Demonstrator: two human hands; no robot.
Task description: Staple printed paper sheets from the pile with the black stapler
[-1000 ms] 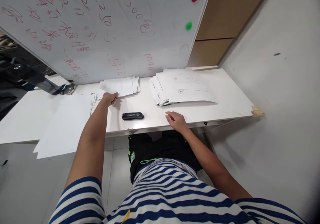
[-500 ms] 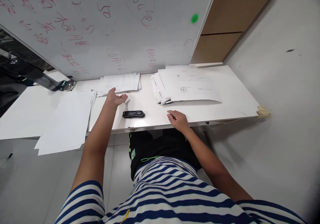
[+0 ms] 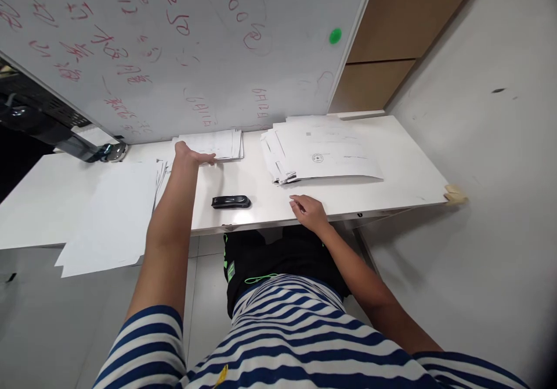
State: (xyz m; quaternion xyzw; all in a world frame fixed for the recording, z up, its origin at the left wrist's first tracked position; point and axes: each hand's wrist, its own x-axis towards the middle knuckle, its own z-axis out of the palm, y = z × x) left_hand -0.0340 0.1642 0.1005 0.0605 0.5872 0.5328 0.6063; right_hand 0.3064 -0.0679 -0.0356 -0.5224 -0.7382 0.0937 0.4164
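My left hand (image 3: 190,153) reaches over the left paper stack (image 3: 221,144) by the whiteboard, fingers spread. One finger points right along the stack's near edge; I cannot tell whether it presses on the sheets. A black stapler (image 3: 231,202) lies on the white table between my hands, touched by neither. Near the table's front edge rests my right hand (image 3: 308,211), its fingers loosely curled and slightly apart, with nothing visible in them. Beyond it sits a larger paper stack (image 3: 331,151), its top sheet bearing a round stamp mark.
Blank sheets (image 3: 108,215) lie at the left and overhang the table's front edge. A whiteboard (image 3: 165,70) with red writing stands behind the table (image 3: 409,168). A glassy object (image 3: 114,151) sits at the back left. A wall (image 3: 491,145) borders the right side.
My left hand has moved forward and slightly left, from the near edge of the left paper stack to over it. My right hand and the stapler stay in place.
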